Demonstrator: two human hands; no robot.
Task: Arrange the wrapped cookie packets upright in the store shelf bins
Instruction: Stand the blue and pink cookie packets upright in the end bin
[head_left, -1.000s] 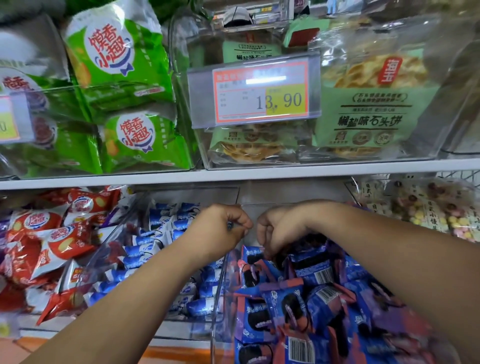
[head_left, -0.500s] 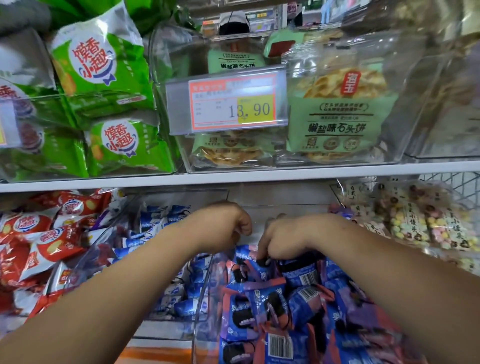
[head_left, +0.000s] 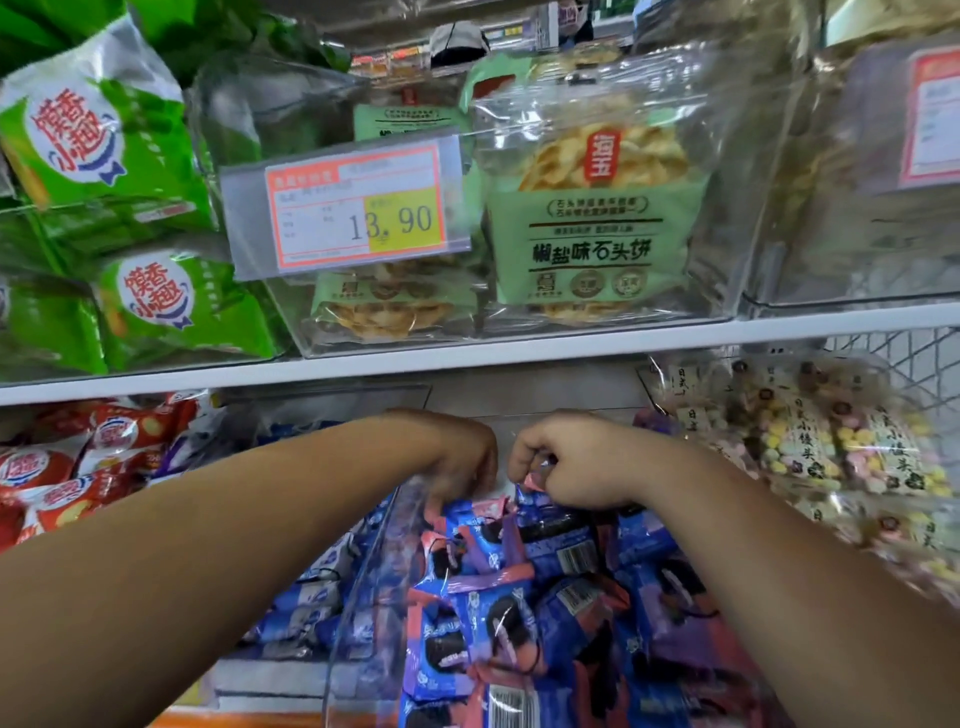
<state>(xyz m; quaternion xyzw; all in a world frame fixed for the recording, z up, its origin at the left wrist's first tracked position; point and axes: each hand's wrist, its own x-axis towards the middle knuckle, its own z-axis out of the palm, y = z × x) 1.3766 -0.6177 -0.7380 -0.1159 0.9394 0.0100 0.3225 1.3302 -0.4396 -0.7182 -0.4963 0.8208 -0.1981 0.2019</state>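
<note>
The right hand (head_left: 576, 462) pinches the pink crimped end of one cookie packet (head_left: 531, 482) at the back of the clear bin (head_left: 363, 597), where more blue-and-pink packets (head_left: 493, 618) lie heaped, mostly flat. The left hand (head_left: 457, 457) dips just beside it, fingers curled down behind the heap; whether they grip anything I cannot tell. The white shelf edge (head_left: 467, 358) hangs close above both hands. To the left lie red snack bags (head_left: 78, 467), to the right pastel candy bags (head_left: 831, 457).
</note>
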